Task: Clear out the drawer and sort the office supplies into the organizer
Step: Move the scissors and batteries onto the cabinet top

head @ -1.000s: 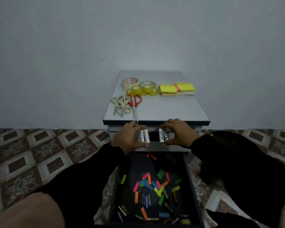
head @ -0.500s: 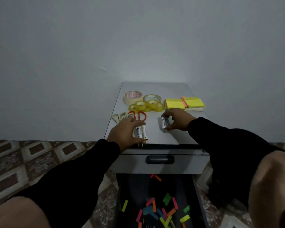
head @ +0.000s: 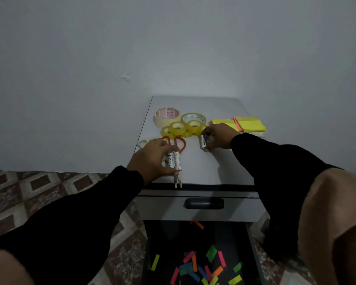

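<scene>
Batteries [head: 174, 160] | pinched in left hand [head: 152, 159] fingers, over scissors [head: 178, 144] | right hand [head: 220, 136] fingers grip another pair [head: 204, 141], beside tape [head: 185, 127] | likely grouping by kind on cabinet [head: 214, 167].

four batteries [head: 174, 161], perhaps five tape rolls [head: 178, 128], two or three scissors [head: 178, 141], two sticky-note pads [head: 249, 124], two hands [head: 152, 159]
</scene>
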